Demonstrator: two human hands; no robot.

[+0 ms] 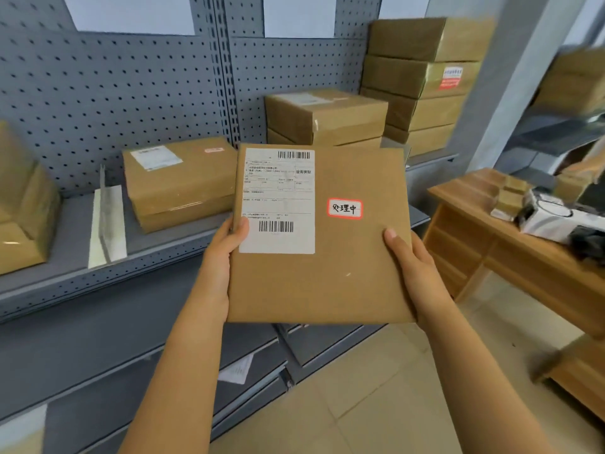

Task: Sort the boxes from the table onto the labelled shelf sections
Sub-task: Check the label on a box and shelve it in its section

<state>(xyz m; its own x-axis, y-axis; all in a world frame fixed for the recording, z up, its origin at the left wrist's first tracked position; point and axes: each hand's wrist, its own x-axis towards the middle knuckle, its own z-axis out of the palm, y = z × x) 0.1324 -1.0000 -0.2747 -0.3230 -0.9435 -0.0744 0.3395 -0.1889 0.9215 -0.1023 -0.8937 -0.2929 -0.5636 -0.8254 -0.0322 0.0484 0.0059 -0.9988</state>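
Hands: my left hand (226,257) and right hand (414,267) clamp one box (320,237) by its side edges, thumbs on top.
Box: held flat before the shelf (163,253), red-edged sticker (345,209) facing me.
Done: I judge several boxes already sorted; stacks (415,83) stand on the shelf.
Left: this box to place; more wait on the worktop (510,247).

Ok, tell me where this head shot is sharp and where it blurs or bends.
Head view: the held box and its red-bordered sticker are sharp; the stacked boxes and wooden table at right smear; the shelf edge bows from wide-angle distortion.
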